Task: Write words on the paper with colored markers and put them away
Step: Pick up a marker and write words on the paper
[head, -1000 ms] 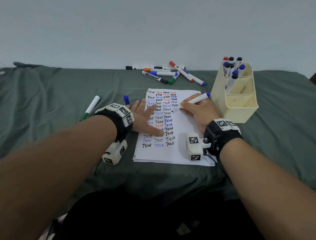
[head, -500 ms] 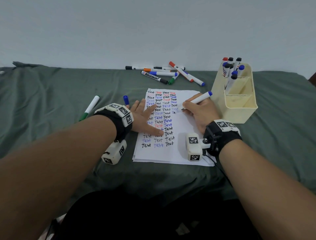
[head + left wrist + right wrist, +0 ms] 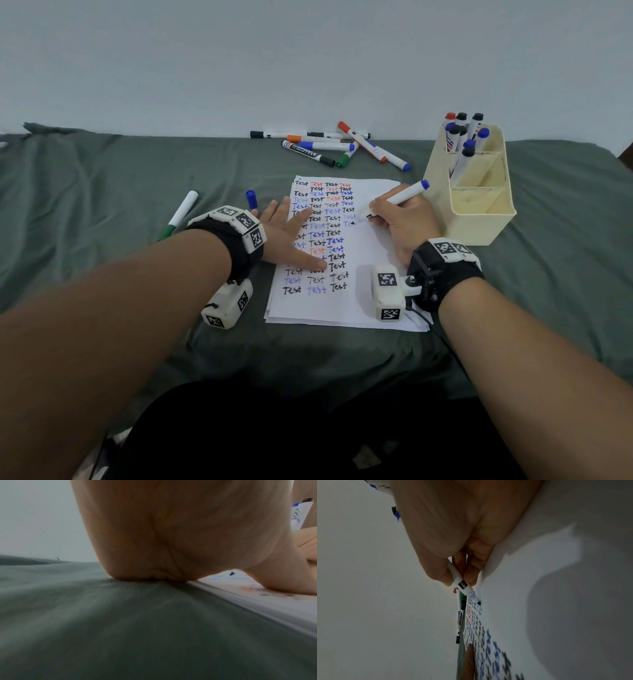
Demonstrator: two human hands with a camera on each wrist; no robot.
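Observation:
A white sheet of paper lies on the green cloth, filled with rows of "Test" in black, blue and red. My left hand lies flat on the sheet's left side, fingers spread, holding it down. My right hand pinches an uncapped blue marker, its tip touching the paper in the fourth column. In the right wrist view the blue marker sits between thumb and fingers, tip on the paper. Its blue cap lies left of the sheet.
A cream organiser with several markers standing in its back compartment sits right of the paper. Several loose markers lie near the wall behind the sheet. A green marker lies on the cloth at the left.
My right hand has shifted a little to the right along the row with the marker, and new faint blue letters appear beside it. The left hand has stayed put.

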